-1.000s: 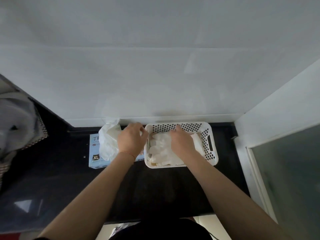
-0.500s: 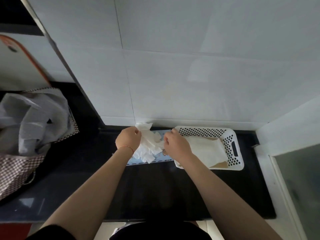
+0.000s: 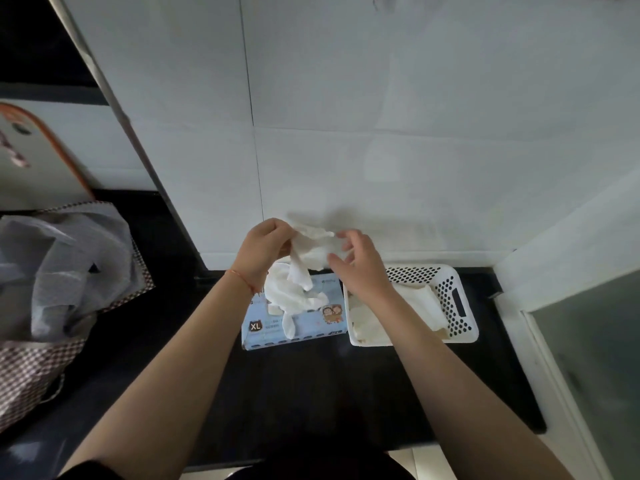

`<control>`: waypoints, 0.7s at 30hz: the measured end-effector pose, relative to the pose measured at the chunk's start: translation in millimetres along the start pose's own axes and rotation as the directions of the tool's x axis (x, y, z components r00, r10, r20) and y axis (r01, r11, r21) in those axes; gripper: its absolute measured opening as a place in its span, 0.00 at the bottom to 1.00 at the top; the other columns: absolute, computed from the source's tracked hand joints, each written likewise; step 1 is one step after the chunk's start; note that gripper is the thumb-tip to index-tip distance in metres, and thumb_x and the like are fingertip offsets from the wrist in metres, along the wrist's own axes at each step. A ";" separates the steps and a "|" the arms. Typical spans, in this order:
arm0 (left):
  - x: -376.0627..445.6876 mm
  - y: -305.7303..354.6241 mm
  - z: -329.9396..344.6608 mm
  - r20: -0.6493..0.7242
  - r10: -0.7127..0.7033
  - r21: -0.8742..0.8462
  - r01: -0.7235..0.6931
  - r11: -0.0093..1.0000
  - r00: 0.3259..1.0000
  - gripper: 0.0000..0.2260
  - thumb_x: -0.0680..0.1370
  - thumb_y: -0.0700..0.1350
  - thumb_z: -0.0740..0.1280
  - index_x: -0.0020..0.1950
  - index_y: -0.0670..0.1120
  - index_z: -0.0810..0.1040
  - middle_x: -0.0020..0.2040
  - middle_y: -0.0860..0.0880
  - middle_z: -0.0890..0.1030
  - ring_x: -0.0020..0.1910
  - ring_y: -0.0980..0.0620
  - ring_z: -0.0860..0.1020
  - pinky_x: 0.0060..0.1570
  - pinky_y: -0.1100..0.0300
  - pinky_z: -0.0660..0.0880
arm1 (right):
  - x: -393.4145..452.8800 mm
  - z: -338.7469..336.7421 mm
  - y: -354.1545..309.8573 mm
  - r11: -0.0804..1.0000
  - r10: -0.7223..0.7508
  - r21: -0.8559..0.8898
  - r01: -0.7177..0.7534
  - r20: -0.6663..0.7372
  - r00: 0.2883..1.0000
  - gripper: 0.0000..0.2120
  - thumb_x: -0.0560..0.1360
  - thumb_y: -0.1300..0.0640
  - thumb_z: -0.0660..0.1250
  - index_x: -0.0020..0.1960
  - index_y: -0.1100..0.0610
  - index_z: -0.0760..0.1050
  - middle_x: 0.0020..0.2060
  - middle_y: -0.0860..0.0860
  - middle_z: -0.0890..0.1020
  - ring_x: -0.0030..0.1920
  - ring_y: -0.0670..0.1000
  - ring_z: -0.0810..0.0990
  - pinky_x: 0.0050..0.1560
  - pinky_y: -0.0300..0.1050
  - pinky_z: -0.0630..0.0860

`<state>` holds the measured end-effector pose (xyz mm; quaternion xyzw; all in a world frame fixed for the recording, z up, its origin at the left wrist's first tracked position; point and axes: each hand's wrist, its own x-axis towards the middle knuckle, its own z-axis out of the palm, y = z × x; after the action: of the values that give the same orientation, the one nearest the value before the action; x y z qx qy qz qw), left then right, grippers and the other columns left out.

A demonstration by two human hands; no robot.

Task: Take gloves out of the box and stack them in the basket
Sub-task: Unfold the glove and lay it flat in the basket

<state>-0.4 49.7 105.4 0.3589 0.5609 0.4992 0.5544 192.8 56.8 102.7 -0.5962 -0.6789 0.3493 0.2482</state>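
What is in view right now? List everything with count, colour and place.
glove box: one, light blue, marked XL, on the counter left of the basket
basket: one, white, perforated, right of the box
stacked gloves: count unclear, white, inside the basket
loose gloves: count unclear, white, spilling from the box top
held glove: one, white, above the box
counter: one, black
bag: one, checked, with grey plastic inside, far left
left hand: grips the held glove
right hand: pinches the held glove
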 end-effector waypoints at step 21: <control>-24.5 11.2 25.1 0.226 0.007 0.511 -0.125 0.851 0.974 0.10 0.75 0.35 0.64 0.46 0.46 0.82 0.43 0.51 0.82 0.41 0.54 0.78 0.48 0.58 0.74 | -7.2 -35.4 -45.8 0.967 0.002 0.251 0.039 -0.163 0.987 0.10 0.72 0.53 0.74 0.39 0.60 0.80 0.29 0.50 0.73 0.30 0.46 0.69 0.33 0.40 0.66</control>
<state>25.7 33.1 125.5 0.5669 0.5988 0.3051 0.4764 191.5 54.0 160.9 -0.5796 -0.6118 0.3814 0.3798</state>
